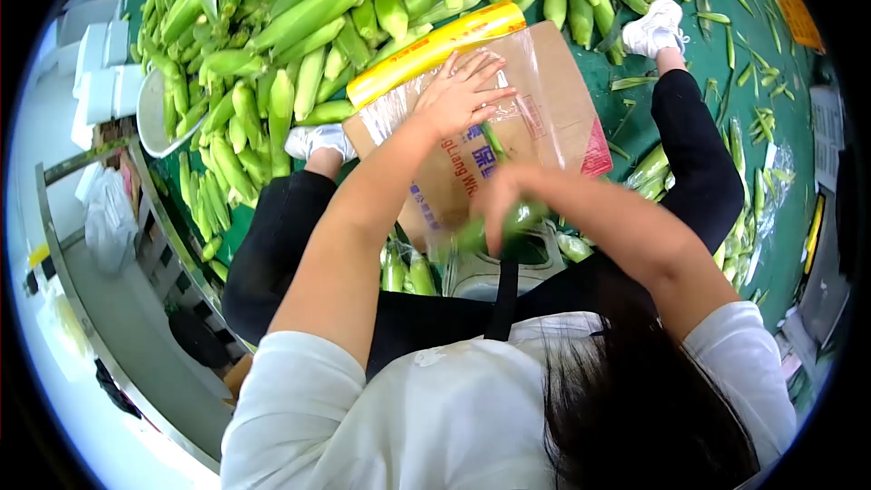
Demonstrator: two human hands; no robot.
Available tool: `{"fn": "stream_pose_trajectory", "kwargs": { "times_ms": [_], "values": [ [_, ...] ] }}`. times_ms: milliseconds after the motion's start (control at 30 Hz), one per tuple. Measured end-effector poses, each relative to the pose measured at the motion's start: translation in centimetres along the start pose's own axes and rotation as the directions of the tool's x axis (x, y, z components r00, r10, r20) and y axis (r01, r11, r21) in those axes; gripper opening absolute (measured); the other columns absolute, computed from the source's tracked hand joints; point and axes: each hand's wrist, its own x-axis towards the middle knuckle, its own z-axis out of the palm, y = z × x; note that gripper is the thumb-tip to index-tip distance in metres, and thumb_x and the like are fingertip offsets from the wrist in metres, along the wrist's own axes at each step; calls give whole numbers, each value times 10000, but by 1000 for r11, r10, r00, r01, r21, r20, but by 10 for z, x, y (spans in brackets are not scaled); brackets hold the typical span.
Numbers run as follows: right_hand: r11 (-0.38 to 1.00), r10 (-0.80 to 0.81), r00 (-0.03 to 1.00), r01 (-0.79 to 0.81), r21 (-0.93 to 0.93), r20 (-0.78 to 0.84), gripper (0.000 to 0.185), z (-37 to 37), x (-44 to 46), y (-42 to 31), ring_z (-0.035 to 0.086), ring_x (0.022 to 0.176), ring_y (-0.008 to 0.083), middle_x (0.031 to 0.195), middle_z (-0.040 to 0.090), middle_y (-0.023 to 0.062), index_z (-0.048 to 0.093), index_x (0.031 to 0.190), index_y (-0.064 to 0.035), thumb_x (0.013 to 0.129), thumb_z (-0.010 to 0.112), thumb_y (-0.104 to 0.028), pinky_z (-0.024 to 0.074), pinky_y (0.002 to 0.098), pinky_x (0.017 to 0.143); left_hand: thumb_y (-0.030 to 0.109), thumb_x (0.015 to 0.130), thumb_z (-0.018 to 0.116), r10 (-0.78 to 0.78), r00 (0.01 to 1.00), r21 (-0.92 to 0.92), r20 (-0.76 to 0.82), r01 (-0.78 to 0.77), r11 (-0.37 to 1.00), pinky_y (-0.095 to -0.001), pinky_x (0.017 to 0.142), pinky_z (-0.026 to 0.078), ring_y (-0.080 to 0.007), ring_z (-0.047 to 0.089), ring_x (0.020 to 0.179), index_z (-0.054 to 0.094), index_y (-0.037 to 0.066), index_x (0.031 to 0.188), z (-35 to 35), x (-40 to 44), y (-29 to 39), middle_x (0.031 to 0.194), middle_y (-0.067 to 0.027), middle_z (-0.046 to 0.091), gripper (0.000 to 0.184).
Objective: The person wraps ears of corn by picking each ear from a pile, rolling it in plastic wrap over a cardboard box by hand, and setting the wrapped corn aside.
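Note:
My left hand (461,91) lies spread on the plastic film over a cardboard box (558,73), just below a yellow roll of film (435,50). Nothing is in its fingers. Closer to my body, my right hand (502,204) is blurred by motion over the near side of the box. Its fingers are bent around or against green corn (524,218), also blurred; the exact hold is hard to make out. A thin green piece (493,141) lies over the box's printed face, between the hands.
A large heap of green corn (308,9) fills the far side. A white basket (156,113) stands left, beyond a metal-framed stand (68,263). Wrapped corn (649,172) and leaf scraps (762,122) lie on the right floor. Several cobs (408,274) lie near my lap.

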Motion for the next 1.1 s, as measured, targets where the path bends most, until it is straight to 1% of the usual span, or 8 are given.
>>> {"fn": "stream_pose_trajectory", "kwargs": {
  "times_ms": [300,433,567,700,833,900,967,1100],
  "values": [
    [491,-144,692,670,556,-707,727,173,-117,9,654,1007,214,1219,650,138,537,1343,3,810,789,-423,533,334,902,244,949,520,351,933,20,81,-354,935,-577,1148,287,-315,377,1422,569,140,1374,42,-56,154,1542,-98,423,441],
    [-49,-108,388,917,395,-915,745,226,-154,31,694,975,287,1271,615,186,443,1431,-13,874,715,-428,612,457,787,252,921,576,386,840,-889,381,219,402,-409,999,467,-299,600,1181,625,107,1259,20,-106,227,1193,-144,649,371],
    [55,99,346,934,353,-933,705,257,-158,29,654,1090,297,1262,614,175,454,1431,-44,919,651,-487,606,441,784,157,821,632,-4,972,-491,-236,-116,863,-442,991,475,-320,616,1132,638,130,1245,-56,-63,224,1239,-142,627,425],
    [164,-44,539,834,526,-841,598,276,-145,25,701,897,282,1020,701,180,536,1268,-7,880,731,-418,595,422,781,194,759,683,303,846,96,-439,-291,952,-500,991,469,-295,574,1235,607,221,1302,-156,-24,233,1395,-115,545,549],
    [317,156,628,699,641,-762,638,321,-144,-16,692,873,263,1029,695,134,541,1271,-18,740,842,-200,559,380,822,179,809,674,437,855,-401,280,-309,862,-464,643,531,-289,690,816,655,139,1103,-156,8,259,945,-88,701,297],
    [932,238,251,213,293,-938,748,359,-141,-35,671,981,242,1093,691,119,525,1311,-63,661,879,-173,525,376,895,169,846,658,597,768,-756,231,-244,608,-454,672,525,-291,687,770,688,97,1073,-138,6,260,831,-118,706,239],
    [814,474,-5,384,436,-880,603,401,-126,-40,652,1002,237,1064,685,110,544,1329,-101,779,784,-160,496,347,900,190,865,654,636,761,-946,125,-101,307,-414,664,517,-245,680,750,719,85,1056,-98,7,244,799,-115,704,227],
    [658,742,-356,551,514,-569,539,482,-75,3,639,1047,230,1130,666,116,538,1346,-76,845,722,-151,486,351,937,146,922,640,-487,868,-961,99,211,181,-308,646,526,-158,615,756,662,91,1216,-26,-16,57,904,-49,667,300]
  ]
}}
